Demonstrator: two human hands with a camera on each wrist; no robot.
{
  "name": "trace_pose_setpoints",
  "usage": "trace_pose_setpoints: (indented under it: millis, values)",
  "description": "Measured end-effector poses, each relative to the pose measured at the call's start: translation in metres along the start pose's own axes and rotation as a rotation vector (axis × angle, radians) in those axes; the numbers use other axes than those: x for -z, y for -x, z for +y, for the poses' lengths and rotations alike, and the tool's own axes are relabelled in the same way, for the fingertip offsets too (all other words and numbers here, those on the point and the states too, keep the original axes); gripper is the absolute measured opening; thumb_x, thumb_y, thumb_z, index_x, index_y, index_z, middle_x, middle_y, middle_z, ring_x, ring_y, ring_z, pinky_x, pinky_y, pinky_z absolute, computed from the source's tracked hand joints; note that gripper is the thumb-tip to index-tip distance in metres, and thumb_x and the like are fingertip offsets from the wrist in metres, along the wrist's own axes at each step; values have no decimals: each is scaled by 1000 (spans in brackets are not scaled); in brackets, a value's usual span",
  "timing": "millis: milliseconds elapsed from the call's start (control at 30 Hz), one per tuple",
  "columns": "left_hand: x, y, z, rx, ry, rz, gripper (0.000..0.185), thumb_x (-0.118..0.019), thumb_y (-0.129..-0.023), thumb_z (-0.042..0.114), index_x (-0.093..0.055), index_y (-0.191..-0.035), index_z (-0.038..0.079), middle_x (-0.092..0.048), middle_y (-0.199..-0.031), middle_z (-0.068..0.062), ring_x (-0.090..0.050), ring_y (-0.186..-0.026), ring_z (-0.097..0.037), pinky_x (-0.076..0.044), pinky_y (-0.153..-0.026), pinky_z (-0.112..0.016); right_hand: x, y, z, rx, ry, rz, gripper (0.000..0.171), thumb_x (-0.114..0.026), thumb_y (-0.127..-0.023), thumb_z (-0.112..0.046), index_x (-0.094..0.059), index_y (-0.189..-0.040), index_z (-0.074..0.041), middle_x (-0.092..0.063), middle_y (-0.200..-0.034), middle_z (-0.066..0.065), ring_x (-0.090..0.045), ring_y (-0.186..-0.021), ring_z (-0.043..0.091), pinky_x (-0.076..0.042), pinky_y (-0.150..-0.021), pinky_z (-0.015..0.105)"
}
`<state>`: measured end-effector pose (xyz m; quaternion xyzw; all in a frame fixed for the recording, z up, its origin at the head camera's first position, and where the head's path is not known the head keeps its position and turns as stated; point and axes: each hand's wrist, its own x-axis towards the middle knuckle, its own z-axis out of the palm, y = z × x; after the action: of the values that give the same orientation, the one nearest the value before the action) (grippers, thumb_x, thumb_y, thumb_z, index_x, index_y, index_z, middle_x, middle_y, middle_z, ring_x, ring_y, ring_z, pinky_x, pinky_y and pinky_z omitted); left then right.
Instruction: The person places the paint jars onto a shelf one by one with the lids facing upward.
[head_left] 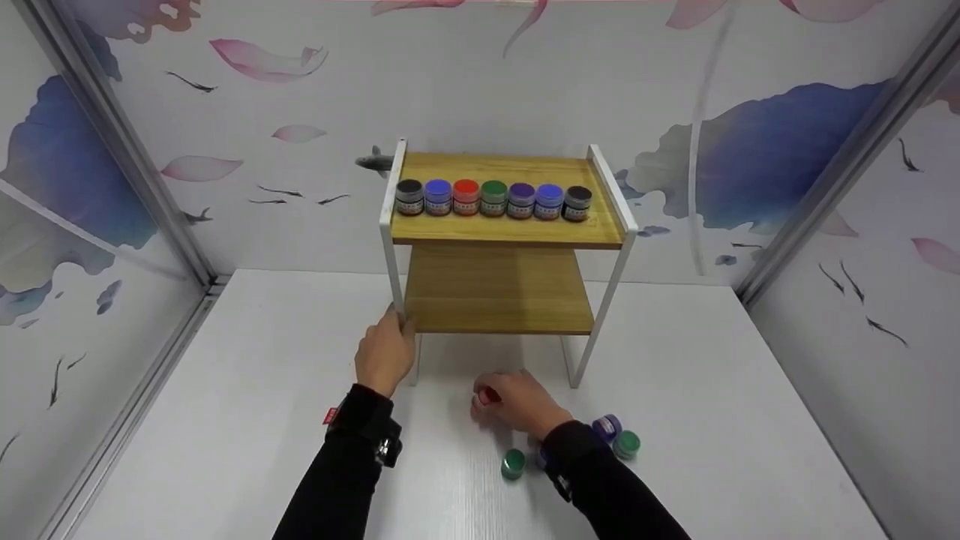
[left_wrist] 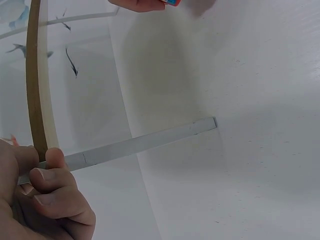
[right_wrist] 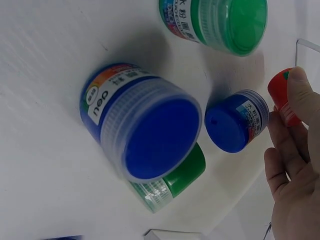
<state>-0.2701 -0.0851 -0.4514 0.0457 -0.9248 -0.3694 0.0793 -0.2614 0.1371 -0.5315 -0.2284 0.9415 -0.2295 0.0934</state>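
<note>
My left hand (head_left: 385,352) grips the white metal leg of a small two-tier wooden shelf (head_left: 495,292), just beside the lower board. In the left wrist view its fingers curl round the grey-white bar (left_wrist: 140,145). Above the table in front of the shelf, my right hand (head_left: 520,401) pinches a small red paint jar (right_wrist: 281,97) between thumb and fingers. Close to that hand in the right wrist view are a large-looking blue paint jar (right_wrist: 162,137), another blue jar (right_wrist: 232,125) lying on its side, and a green jar (right_wrist: 247,25).
A row of several capped paint jars (head_left: 466,199) stands on the shelf's upper board (head_left: 495,166). Loose on the white table (head_left: 247,420) are a green jar (head_left: 513,465), a second green jar (head_left: 626,445) and a purple jar (head_left: 607,427). Patterned panels enclose the table.
</note>
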Motion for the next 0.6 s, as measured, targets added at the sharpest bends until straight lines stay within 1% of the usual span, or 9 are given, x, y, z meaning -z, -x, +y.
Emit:
trace_pose_setpoints:
  millis: [133, 267, 400, 467, 533, 600]
  values:
    - [-1, 0, 0, 4, 4, 0, 29, -45, -103, 28, -58, -114, 5, -64, -79, -8, -53, -56, -17, -37, -46, -27, 2, 1, -1, 15, -23, -16, 29, -68, -92, -22, -67, -120, -18, -65, -110, -1, -57, -98, 17, -49, -97, 39]
    - [-1, 1, 1, 9, 10, -1, 28, -45, -103, 28, -58, -112, 5, -65, -81, -9, -53, -58, -17, -37, -47, -28, 5, 2, -4, 57, -37, -34, 28, -67, -92, -18, -67, -121, -17, -64, -112, 0, -57, -99, 16, -50, -97, 37]
    - [-1, 1, 2, -8, 2, 19, 32, -47, -102, 25, -59, -119, 1, -68, -83, -13, -56, -57, -18, -39, -47, -28, 9, 3, -8, 116, -18, -31, 26, -65, -93, -15, -68, -119, -15, -65, -111, 0, -59, -101, 15, -51, -96, 36]
    - [-1, 1, 2, -17, -3, 25, 32, -47, -102, 24, -59, -118, 0, -68, -82, -13, -56, -55, -18, -39, -46, -27, 11, 4, -10, 127, -10, -32, 26, -64, -94, -13, -68, -119, -15, -66, -111, 0, -59, -103, 16, -51, -96, 36]
    - [-1, 0, 1, -15, -5, 24, 30, -47, -102, 25, -60, -114, 1, -67, -79, -12, -55, -54, -18, -39, -45, -27, 13, 5, -13, 118, -5, -41, 28, -64, -94, -14, -67, -121, -14, -66, -113, 1, -60, -104, 17, -51, -96, 37]
    - [-1, 0, 1, -9, -3, 15, 28, -47, -102, 26, -60, -109, 3, -65, -78, -10, -55, -55, -17, -38, -46, -27, 16, 5, -16, 85, -5, -60, 33, -67, -92, -16, -65, -125, -14, -66, -116, 2, -59, -105, 18, -50, -97, 38]
